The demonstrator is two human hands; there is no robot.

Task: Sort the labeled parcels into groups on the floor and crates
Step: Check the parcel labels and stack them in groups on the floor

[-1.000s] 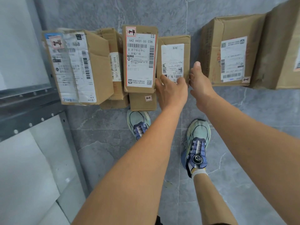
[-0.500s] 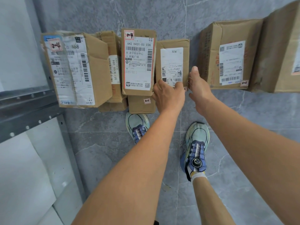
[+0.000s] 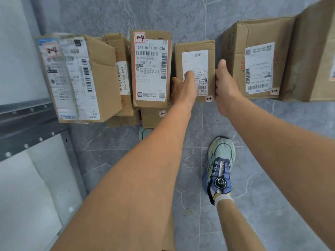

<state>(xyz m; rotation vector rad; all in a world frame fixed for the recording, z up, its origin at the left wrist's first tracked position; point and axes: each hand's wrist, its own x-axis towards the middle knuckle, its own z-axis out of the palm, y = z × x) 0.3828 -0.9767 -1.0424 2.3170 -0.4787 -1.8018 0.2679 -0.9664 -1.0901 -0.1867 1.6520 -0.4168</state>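
Observation:
A small brown parcel [image 3: 194, 55] with a white label and a "1-1" sticker lies on the grey tiled floor [image 3: 181, 13] in the middle of a row of parcels. My left hand [image 3: 183, 87] grips its near left side, thumb on the label and fingers down between it and the neighbouring parcel. Against its right side presses my right hand [image 3: 226, 87], thumb straight; its fingers are hidden. Touching on the left stands a tall parcel marked "1-4" [image 3: 150, 69]. To the right, a short gap away, sits a bigger parcel marked "1-1" [image 3: 257, 57].
Further left are a narrow parcel [image 3: 123, 77] and a large one stickered "2-4" [image 3: 78, 78]; a box marked "2-1" [image 3: 154, 115] lies under the tall one. Another carton [image 3: 317, 51] is at far right. A metal shelf frame [image 3: 27, 124] runs along the left. My shoes [image 3: 220, 167] stand close to the row.
Both hands have slid back toward the near end of the small parcel, uncovering more of its label and the "1-1" sticker. The left hand moved from on top to the left side.

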